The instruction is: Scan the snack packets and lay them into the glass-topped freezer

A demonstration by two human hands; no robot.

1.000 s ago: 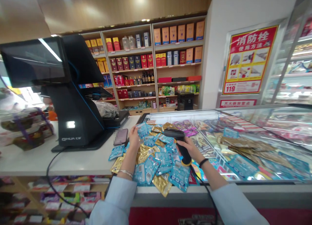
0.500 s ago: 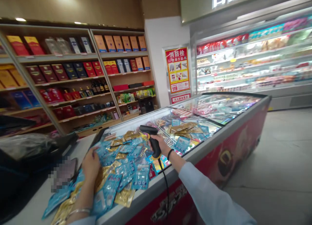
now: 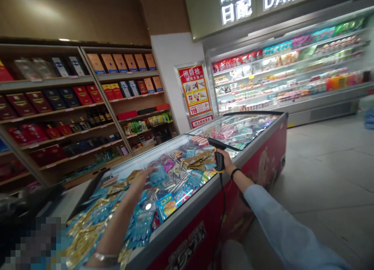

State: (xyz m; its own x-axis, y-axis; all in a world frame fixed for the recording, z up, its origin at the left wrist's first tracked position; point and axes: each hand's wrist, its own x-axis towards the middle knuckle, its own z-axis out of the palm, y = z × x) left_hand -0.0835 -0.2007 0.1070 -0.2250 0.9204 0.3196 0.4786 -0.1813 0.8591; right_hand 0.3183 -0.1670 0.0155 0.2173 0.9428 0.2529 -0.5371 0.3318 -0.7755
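In the head view my right hand is wrapped round the handle of a black and yellow barcode scanner, held above the freezer's near side rim. A dark cable hangs from the scanner's base. My left hand, smeared by motion, reaches over the glass lid with a blue packet at its fingertips. Beneath and around my left forearm lies a heap of blue and gold packets. Another pile of gold packets rests on the glass, left of the scanner.
The long chest freezer has a grey rim and red side. Shelves of boxes and bottles stand behind at left. A lit open fridge lines the back right. Pale floor tiles lie to the right.
The view has swung to the right. My left hand has moved from the packet heap out over the glass with a blue packet. My right hand has carried the scanner further along the freezer.
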